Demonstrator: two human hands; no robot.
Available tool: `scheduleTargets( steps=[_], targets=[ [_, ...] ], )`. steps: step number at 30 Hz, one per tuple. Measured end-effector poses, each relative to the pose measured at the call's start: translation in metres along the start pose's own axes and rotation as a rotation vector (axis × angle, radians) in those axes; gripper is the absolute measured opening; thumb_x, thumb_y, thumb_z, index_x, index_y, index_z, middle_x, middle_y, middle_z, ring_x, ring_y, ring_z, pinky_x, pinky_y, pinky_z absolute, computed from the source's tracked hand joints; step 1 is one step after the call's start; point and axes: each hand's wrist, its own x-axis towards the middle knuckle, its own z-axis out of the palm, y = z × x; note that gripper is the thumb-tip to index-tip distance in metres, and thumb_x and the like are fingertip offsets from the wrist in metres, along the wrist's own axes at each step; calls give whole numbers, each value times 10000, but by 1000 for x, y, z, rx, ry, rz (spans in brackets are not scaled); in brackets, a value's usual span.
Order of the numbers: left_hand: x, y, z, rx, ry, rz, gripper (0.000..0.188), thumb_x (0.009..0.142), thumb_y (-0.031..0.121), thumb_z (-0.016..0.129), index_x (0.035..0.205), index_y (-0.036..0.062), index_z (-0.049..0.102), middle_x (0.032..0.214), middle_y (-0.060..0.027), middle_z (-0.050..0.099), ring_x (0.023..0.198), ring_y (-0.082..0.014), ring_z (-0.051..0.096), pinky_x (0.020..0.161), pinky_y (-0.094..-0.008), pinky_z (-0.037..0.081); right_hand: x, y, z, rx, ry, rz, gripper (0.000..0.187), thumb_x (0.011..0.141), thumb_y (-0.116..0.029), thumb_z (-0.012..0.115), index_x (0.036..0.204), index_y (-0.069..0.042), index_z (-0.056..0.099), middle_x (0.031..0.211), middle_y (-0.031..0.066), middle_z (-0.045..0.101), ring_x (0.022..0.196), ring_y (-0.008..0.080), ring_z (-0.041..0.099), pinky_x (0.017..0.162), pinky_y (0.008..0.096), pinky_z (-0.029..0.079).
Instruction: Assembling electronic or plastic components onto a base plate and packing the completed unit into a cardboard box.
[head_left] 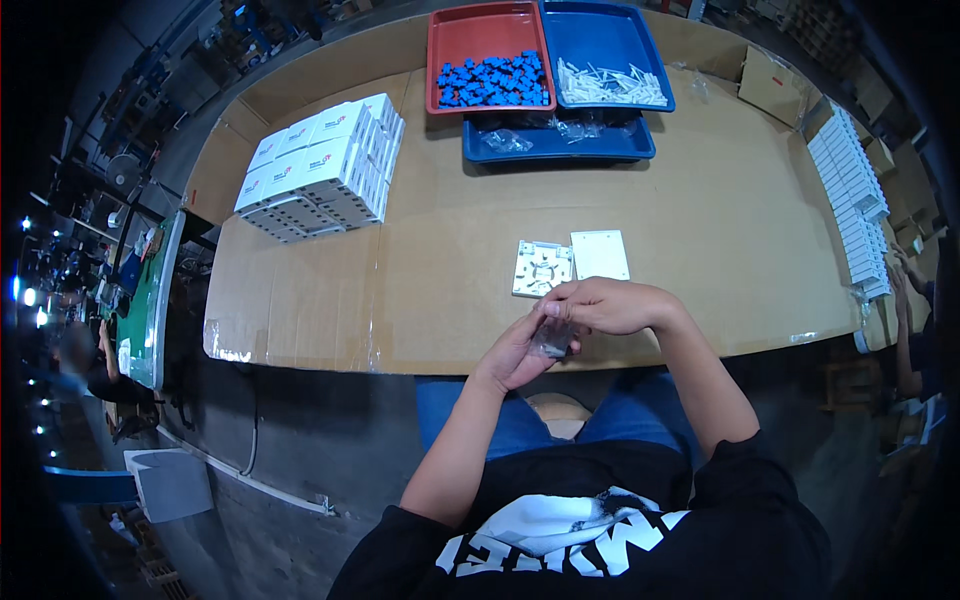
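Both my hands meet over the table's near edge. A small clear plastic bag (551, 341) rests in my left hand (514, 356), its fingers curled around it. My right hand (612, 303) bends over from the other side, its fingertips closed at the top of the bag. What the bag contains is too small to make out. Just beyond my hands lies a white plastic box base (541, 270) with its moulded inside facing up. Beside it on the right is a flat white cover (601, 254), partly hidden by my right hand.
A red tray (434, 70) of blue parts and a blue tray (610, 30) of white sticks stand at the back, above another blue tray (560, 153) with clear bags. Stacked white boxes (320, 165) sit left; white pieces (848, 195) line the right edge, near another person's arm (905, 330).
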Motion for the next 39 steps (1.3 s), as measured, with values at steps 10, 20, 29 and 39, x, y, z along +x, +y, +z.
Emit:
scheduleTargets(
  steps=[10,20,29,39],
  targets=[
    [-4,-6,-13,66,-13,1,520,1090,439,510,1438,53,529,1233,-90,662,981,-205,648,922,-376,531,6,7,-8,-85,-219,-15,460,1141,-357,448,1330,20,633,1080,89,710,909,158,662,901,335,547],
    [1,4,2,-153,-95,-44,738,1093,573,395,1539,-14,438,1246,-136,639,945,-224,625,937,-397,500,30,23,-155,22,543,-106,310,1083,-267,575,1174,-24,745,1086,38,758,960,98,691,916,298,555],
    [2,5,0,-178,-64,-43,693,1101,533,423,1539,-4,454,1290,-124,620,955,-205,597,917,-365,506,103,30,-285,-494,1038,-189,235,962,-113,653,1152,-10,746,1016,166,773,897,261,741,845,368,575],
    [4,9,2,-192,-70,-68,707,1076,520,437,1556,1,432,1302,-126,625,977,-225,594,921,-381,494,149,7,-297,-974,1000,72,246,921,-179,701,1149,-124,772,1125,147,736,1091,345,699,932,488,553]
  ],
)
